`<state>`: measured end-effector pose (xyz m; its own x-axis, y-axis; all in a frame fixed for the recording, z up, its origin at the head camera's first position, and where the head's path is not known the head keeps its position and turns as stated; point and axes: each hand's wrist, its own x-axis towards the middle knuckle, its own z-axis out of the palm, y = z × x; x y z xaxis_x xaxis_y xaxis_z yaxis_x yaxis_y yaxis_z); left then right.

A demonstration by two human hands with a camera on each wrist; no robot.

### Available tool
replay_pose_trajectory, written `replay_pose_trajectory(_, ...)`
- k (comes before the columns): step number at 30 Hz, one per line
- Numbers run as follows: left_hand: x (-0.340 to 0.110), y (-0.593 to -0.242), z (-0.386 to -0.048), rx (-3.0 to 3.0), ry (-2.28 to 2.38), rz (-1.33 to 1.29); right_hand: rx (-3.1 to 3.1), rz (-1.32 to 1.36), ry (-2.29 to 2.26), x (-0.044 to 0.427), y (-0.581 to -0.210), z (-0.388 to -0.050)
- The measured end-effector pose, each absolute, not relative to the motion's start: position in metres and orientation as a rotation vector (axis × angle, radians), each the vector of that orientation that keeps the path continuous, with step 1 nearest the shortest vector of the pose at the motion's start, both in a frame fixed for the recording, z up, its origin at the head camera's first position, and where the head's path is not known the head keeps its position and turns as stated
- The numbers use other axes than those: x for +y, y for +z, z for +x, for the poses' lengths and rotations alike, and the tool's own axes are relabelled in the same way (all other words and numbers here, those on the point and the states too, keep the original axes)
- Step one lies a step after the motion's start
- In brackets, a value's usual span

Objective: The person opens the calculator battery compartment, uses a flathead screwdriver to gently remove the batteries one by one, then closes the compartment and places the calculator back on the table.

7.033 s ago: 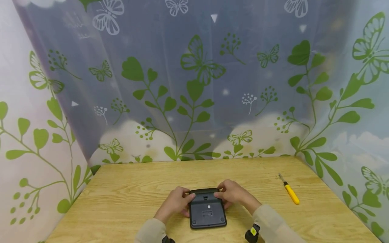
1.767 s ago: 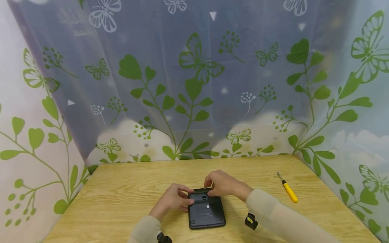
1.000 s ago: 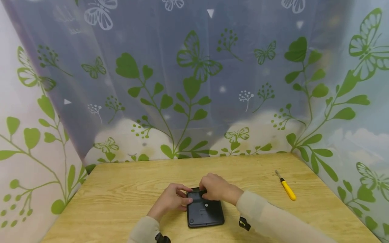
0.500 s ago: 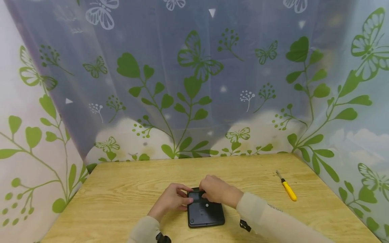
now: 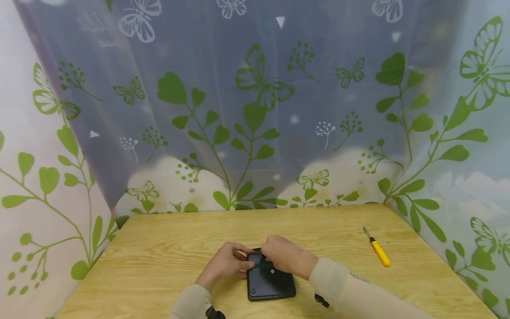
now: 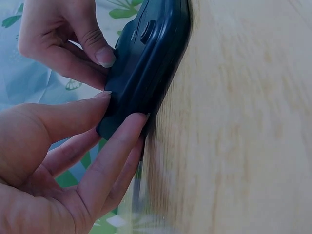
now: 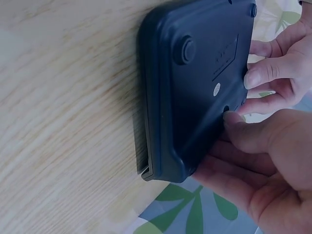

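Note:
A black calculator (image 5: 271, 287) lies face down on the table, its thick end away from me. Its back has round feet (image 7: 185, 50), a small white round sticker (image 7: 217, 89) and a latch notch (image 7: 226, 108) on the thick end. My left hand (image 5: 224, 262) holds the far left corner, thumb on the back and fingers along the side edge. At the thick end, my right hand (image 5: 286, 254) has its thumb tip at the notch and its fingers curled over the far edge. In the head view this hand covers the notch.
A screwdriver (image 5: 380, 251) with a yellow handle lies at the right of the wooden table (image 5: 179, 239), with tiny bits near its tip. A butterfly-and-leaf patterned curtain (image 5: 207, 110) stands behind and at both sides.
My right hand has moved from the calculator's far right corner to the middle of its far end, thumb now at the notch. My left hand keeps its hold; the calculator stays in place.

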<state>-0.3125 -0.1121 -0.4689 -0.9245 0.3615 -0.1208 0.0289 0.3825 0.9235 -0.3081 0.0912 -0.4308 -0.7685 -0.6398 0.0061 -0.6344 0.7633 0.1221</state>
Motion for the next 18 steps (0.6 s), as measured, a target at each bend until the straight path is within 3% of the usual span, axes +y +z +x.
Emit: replay_pose_trajectory(18,-0.1128,-0.4693,-0.3121,2.327,1.572,0.347,-2.874,1.111,-0.317,0.0866,-0.4297,-0.304)
